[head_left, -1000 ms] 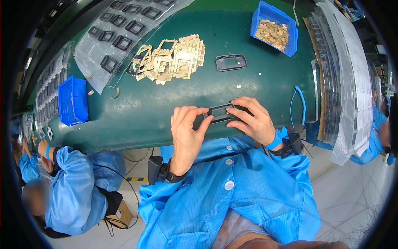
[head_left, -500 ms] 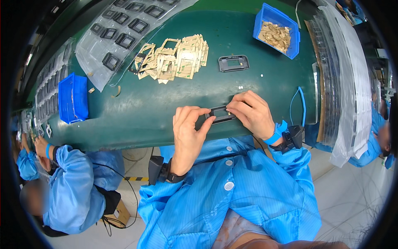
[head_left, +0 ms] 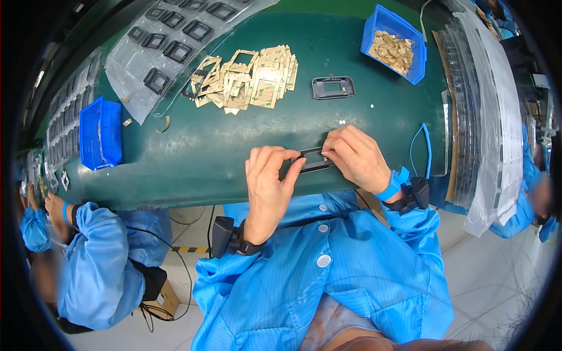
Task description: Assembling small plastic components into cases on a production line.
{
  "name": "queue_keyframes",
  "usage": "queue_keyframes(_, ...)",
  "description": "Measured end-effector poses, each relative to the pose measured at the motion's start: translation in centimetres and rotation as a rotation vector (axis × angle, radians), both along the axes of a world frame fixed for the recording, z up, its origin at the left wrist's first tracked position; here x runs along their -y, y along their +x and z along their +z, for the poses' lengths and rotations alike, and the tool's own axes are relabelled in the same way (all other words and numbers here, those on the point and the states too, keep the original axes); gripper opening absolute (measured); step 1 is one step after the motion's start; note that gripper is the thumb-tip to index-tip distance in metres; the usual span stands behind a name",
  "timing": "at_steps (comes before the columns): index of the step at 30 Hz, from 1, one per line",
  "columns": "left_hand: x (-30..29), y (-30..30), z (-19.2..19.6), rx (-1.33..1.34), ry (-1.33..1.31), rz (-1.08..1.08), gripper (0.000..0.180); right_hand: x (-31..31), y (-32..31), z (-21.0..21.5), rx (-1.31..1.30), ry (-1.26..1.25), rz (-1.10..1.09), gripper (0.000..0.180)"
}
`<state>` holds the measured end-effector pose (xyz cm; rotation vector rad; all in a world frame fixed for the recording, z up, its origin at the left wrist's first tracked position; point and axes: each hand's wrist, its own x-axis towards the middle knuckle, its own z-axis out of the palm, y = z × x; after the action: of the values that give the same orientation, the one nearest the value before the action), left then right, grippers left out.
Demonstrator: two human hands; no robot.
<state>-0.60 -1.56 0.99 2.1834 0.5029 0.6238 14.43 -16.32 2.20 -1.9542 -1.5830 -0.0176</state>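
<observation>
A black rectangular plastic frame (head_left: pixel 317 167) with a window opening lies low over the near part of the green table, between my hands. My left hand (head_left: pixel 268 184) pinches its left end between thumb and fingers. At its right end, the bunched fingers of my right hand (head_left: pixel 356 155) press on the rim, close to small gold-coloured spots. Whether a smaller piece is under those fingertips cannot be seen. Farther off, a similar black frame (head_left: pixel 319 89) rests flat by itself. A heap of beige adhesive frames (head_left: pixel 269 76) with green marks is piled to its left.
A blue bin (head_left: pixel 422 61) of beige scraps stands far right, another blue bin (head_left: pixel 100 161) at the left. Clear trays hold more black frames (head_left: pixel 196 30) at the back left. Stacked plastic trays (head_left: pixel 468 117) line the right edge. A co-worker's sleeve (head_left: pixel 99 257) shows at left.
Both hands stay on the black frame, with only slight finger shifts. The view has moved a little; the things on the table keep their places.
</observation>
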Motion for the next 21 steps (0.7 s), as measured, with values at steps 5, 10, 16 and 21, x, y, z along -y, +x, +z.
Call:
queue_keyframes(5,-0.1,0.0,0.1,0.006,-0.012,0.001,0.014,-0.1,0.0,-0.2,-0.045,0.029,-0.007,0.019)
queue_keyframes(10,-0.1,0.1,0.4,-0.013,-0.023,-0.002,0.013,-0.3,-0.3,-0.1,-0.046,0.030,-0.046,0.019)
queue_keyframes(16,-0.3,0.4,1.1,-0.056,-0.044,-0.020,0.011,-0.2,-0.6,-0.1,-0.048,0.016,-0.080,0.020)
queue_keyframes(21,-0.2,0.3,1.1,-0.101,-0.041,-0.012,0.011,-0.2,-0.8,-0.5,-0.058,0.049,-0.101,0.021)
